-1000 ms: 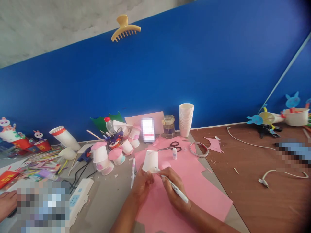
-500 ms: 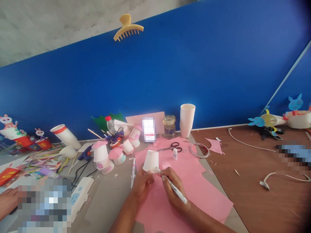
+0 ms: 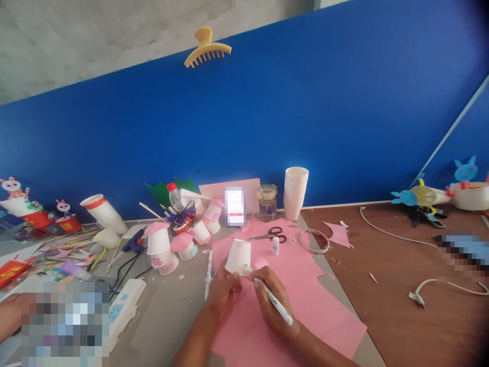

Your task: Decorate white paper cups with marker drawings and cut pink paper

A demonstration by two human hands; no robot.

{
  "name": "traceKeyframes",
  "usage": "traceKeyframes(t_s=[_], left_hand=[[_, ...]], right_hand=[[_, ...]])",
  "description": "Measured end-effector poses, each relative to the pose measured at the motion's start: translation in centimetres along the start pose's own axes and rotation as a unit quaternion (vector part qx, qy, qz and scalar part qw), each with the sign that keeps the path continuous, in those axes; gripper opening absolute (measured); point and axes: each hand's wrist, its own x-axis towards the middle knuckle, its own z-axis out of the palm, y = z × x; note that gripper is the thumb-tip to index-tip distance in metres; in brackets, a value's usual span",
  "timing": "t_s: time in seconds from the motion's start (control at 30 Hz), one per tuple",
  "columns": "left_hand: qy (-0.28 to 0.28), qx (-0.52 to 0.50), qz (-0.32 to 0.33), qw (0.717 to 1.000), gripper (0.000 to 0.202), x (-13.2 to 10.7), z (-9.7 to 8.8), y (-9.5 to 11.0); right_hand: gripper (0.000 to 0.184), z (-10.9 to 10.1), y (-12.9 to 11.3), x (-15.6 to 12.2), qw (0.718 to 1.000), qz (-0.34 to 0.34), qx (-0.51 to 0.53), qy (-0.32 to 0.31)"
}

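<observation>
Over pink sheet [image 3: 324, 318], left hand [image 3: 223, 291] grips inverted paper cup [image 3: 238, 257]; right hand [image 3: 272, 318] pinches white marker [image 3: 278, 307], tip at cup rim.

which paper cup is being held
The plain white paper cup in the left hand; the others sit on the grey table, in a tall white stack or as pink-topped cups.

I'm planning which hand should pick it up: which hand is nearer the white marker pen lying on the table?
Left. The left hand, holding a paper cup, sits just right of the white marker pen. The right hand, gripping a second marker pen, is farther right, past the cup.
</observation>
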Motion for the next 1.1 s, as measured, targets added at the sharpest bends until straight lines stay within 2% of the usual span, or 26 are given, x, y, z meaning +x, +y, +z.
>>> traceKeyframes(t_s=[0.17, 0.23, 0.3, 0.47, 0.63, 0.8, 0.93, 1.1], left_hand=[[-0.027, -0.042, -0.014, 0.999, 0.033, 0.0, -0.4, -0.1], [-0.022, -0.075, -0.032, 0.996, 0.03, 0.0, -0.5, -0.3], [-0.014, -0.107, -0.055, 0.993, 0.035, 0.0, -0.7, -0.4], [-0.039, -0.162, -0.089, 0.982, 0.039, 0.1, -0.8, -0.3], [-0.087, -0.192, -0.109, 0.972, 0.032, -0.1, -0.9, -0.6], [-0.137, -0.17, -0.169, 0.961, 0.04, -0.4, -0.6, -0.8], [-0.11, -0.135, -0.187, 0.967, 0.039, -0.6, 0.0, -0.7], [-0.08, -0.093, -0.14, 0.982, 0.037, -0.6, 0.5, -0.9]], right_hand=[[0.021, 0.2, 0.2, 0.1, 0.994, 0.071, 0.012, 0.081], [0.026, 0.3, 0.4, 0.1, 0.99, 0.113, 0.017, 0.088], [0.027, 0.3, 0.8, 0.0, 0.986, 0.138, 0.007, 0.09], [0.028, 0.4, 1.8, -0.3, 0.99, 0.103, -0.019, 0.098], [0.031, 0.6, 1.9, -0.3, 0.988, 0.127, 0.028, 0.079], [0.033, 0.7, 1.7, 0.0, 0.983, 0.147, 0.078, 0.075], [0.035, 0.7, 1.7, 0.0, 0.984, 0.149, 0.072, 0.06], [0.036, 0.6, 2.1, 0.0, 0.984, 0.155, 0.054, 0.067]])
